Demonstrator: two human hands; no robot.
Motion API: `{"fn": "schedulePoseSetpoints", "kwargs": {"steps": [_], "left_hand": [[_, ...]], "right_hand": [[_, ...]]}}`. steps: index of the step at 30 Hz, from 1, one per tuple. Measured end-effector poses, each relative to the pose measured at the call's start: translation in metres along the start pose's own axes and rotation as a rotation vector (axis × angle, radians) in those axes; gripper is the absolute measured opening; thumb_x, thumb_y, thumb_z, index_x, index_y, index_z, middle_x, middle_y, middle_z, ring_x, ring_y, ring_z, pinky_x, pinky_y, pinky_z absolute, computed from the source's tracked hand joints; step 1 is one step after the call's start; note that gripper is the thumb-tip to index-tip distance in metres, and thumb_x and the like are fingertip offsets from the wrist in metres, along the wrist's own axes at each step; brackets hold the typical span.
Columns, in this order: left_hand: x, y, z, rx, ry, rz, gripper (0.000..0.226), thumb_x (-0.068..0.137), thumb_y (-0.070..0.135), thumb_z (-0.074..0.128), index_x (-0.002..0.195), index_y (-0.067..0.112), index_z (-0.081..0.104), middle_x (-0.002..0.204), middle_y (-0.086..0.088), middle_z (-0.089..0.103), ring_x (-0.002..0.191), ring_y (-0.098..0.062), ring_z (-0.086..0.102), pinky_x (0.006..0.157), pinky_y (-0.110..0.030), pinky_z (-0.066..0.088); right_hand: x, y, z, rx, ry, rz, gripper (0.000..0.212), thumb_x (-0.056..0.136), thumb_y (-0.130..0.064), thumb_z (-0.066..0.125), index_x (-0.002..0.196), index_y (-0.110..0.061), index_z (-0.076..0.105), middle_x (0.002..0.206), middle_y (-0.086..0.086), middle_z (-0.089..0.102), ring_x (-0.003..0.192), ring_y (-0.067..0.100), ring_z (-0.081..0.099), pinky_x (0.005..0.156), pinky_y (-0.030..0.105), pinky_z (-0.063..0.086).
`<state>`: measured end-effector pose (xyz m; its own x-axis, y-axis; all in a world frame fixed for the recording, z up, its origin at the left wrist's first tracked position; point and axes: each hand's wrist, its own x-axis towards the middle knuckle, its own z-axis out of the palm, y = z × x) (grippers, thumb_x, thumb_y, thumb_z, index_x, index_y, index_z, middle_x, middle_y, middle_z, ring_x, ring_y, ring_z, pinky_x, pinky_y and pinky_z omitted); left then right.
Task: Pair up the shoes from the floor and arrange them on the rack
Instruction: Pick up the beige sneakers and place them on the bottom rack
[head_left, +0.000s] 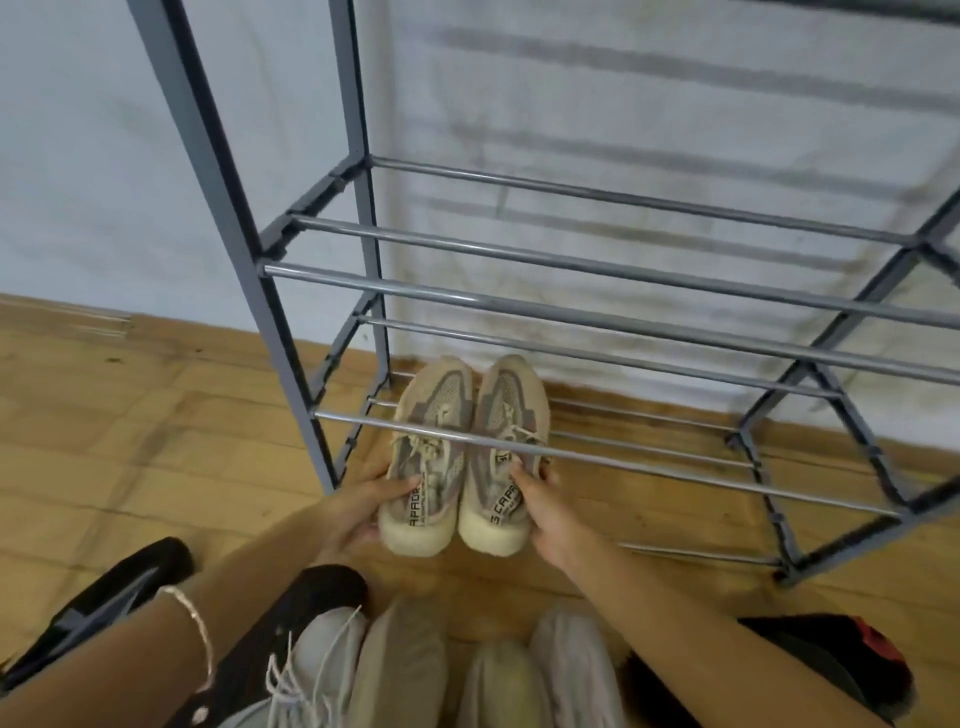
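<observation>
Nearest the camera, at six o'clock along the bottom edge, a cluster of unsorted shoes (415, 670) waits on the wooden floor (130, 441): pale grey and beige sneakers in the middle, a black shoe (104, 603) out at eight o'clock, and a black-and-red shoe (841, 665) at four o'clock. Beyond them the grey metal rack (597, 270) fills the upper frame from eleven to three o'clock, its tiers of bare rails standing against a white wall (675, 104). At the centre, a matched pair of beige knit sneakers (467, 457) lies side by side, toes pointing to twelve o'clock and already under the rack's lower front rail, heels toward the person. The left hand (363, 504) wraps the outer side of the left sneaker, and the right hand (545, 509) wraps the outer side of the right one; the fingers of both are curled closed around the heels, pressing the two shoes together. The step in hand looks like seating this first pair on the bottom tier. Next, I judge, the pair needs a little more push forward until the soles rest across the rails, then both hands let go and return to six o'clock for another match.
</observation>
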<state>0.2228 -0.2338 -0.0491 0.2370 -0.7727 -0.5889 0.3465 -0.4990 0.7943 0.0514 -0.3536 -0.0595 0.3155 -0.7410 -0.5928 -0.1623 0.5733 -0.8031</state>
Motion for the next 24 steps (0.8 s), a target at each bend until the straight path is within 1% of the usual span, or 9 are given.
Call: {"fn": "schedulePoseSetpoints", "kwargs": {"steps": [2, 4, 7, 10, 14, 16, 19, 22, 24], "left_hand": [[0.020, 0.007, -0.007, 0.024, 0.030, -0.010, 0.037, 0.088, 0.023, 0.060, 0.125, 0.020, 0.055, 0.102, -0.001, 0.073, 0.096, -0.019, 0.067, 0.076, -0.034, 0.055], [0.035, 0.008, -0.014, 0.037, 0.054, -0.029, 0.038, 0.090, 0.023, 0.058, 0.127, 0.018, 0.052, 0.111, -0.005, 0.069, 0.104, -0.023, 0.064, 0.089, -0.041, 0.052], [0.041, 0.007, -0.014, 0.076, 0.113, -0.054, 0.034, 0.093, 0.021, 0.054, 0.126, 0.023, 0.048, 0.110, -0.004, 0.066, 0.107, -0.026, 0.061, 0.096, -0.045, 0.047], [0.047, 0.003, -0.018, 0.053, 0.164, -0.057, 0.039, 0.093, 0.019, 0.053, 0.131, 0.021, 0.046, 0.103, -0.002, 0.066, 0.099, -0.023, 0.062, 0.092, -0.044, 0.049], [0.046, 0.006, -0.011, 0.183, 0.303, 0.046, 0.036, 0.092, 0.015, 0.055, 0.128, 0.014, 0.051, 0.094, 0.000, 0.065, 0.082, -0.014, 0.061, 0.066, -0.026, 0.049], [0.045, 0.009, -0.008, 0.274, 0.399, 0.112, 0.035, 0.093, 0.014, 0.052, 0.128, 0.011, 0.051, 0.106, -0.006, 0.065, 0.090, -0.019, 0.061, 0.075, -0.027, 0.049], [0.040, 0.010, -0.006, 0.353, 0.430, 0.112, 0.043, 0.097, 0.017, 0.044, 0.140, 0.015, 0.041, 0.135, -0.010, 0.054, 0.117, -0.023, 0.054, 0.094, -0.031, 0.044], [0.022, 0.013, 0.007, 0.448, 0.429, 0.200, 0.047, 0.098, 0.012, 0.040, 0.144, 0.017, 0.033, 0.144, -0.007, 0.046, 0.124, -0.020, 0.048, 0.094, -0.026, 0.038], [-0.001, 0.010, 0.016, 0.606, 0.427, 0.291, 0.053, 0.096, 0.007, 0.042, 0.147, 0.014, 0.027, 0.149, -0.003, 0.038, 0.135, -0.019, 0.038, 0.098, -0.022, 0.035]], "right_hand": [[0.020, -0.004, 0.009, -0.022, 0.000, -0.007, 0.006, 0.092, -0.022, 0.057, 0.097, -0.023, 0.056, 0.113, 0.007, 0.064, 0.107, 0.026, 0.060, 0.098, 0.044, 0.048], [0.038, -0.002, 0.017, -0.080, 0.023, -0.011, 0.027, 0.090, -0.024, 0.059, 0.116, -0.014, 0.057, 0.125, 0.011, 0.062, 0.113, 0.028, 0.059, 0.099, 0.044, 0.048], [0.044, -0.001, 0.024, -0.169, 0.015, -0.011, 0.047, 0.092, -0.026, 0.057, 0.136, -0.011, 0.047, 0.138, 0.009, 0.052, 0.125, 0.026, 0.050, 0.095, 0.030, 0.044], [0.046, 0.002, 0.026, -0.238, 0.004, -0.017, 0.045, 0.092, -0.024, 0.057, 0.133, -0.008, 0.049, 0.136, 0.010, 0.054, 0.124, 0.026, 0.051, 0.090, 0.028, 0.041], [0.056, 0.006, 0.027, -0.346, 0.036, -0.050, 0.042, 0.091, -0.031, 0.057, 0.126, -0.008, 0.054, 0.127, 0.011, 0.060, 0.117, 0.028, 0.056, 0.097, 0.036, 0.047], [0.055, 0.007, 0.027, -0.408, 0.034, -0.064, 0.041, 0.091, -0.037, 0.054, 0.124, -0.013, 0.055, 0.123, 0.010, 0.063, 0.113, 0.029, 0.059, 0.097, 0.042, 0.049], [0.051, 0.006, 0.024, -0.506, 0.020, -0.104, 0.042, 0.091, -0.045, 0.047, 0.121, -0.019, 0.056, 0.119, 0.006, 0.065, 0.110, 0.027, 0.060, 0.096, 0.045, 0.049], [0.033, -0.004, 0.016, -0.470, 0.040, -0.124, 0.046, 0.091, -0.047, 0.042, 0.125, -0.018, 0.056, 0.126, 0.007, 0.061, 0.115, 0.027, 0.056, 0.100, 0.044, 0.046], [0.010, -0.009, 0.009, -0.472, 0.058, -0.167, 0.039, 0.094, -0.039, 0.042, 0.119, -0.014, 0.059, 0.127, 0.012, 0.061, 0.114, 0.026, 0.056, 0.100, 0.041, 0.044]]}}
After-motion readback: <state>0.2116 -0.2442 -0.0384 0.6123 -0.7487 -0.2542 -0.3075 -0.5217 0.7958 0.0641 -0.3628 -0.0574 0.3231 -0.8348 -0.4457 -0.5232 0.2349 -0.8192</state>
